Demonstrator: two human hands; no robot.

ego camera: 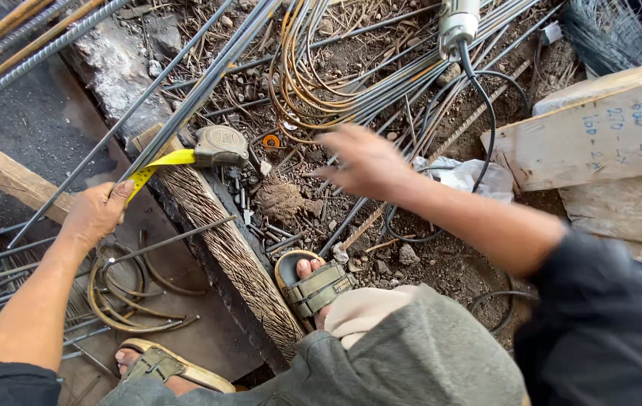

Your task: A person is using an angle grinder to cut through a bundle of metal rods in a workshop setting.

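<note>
Head view: left hand (98, 213) pinching yellow tape (157, 164).

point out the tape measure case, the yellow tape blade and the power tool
tape measure case (221, 145), head view, middle of the grey housing
yellow tape blade (167, 160), head view, on the pulled-out strip
power tool (458, 22), head view, on its pale body

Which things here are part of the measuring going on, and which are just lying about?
In use:
left hand holding the yellow tape blade
tape measure case
steel rods under the tape
right hand, reaching out with nothing in its grip

Lying about:
power tool
bent wire loops
written-on wooden board
</note>
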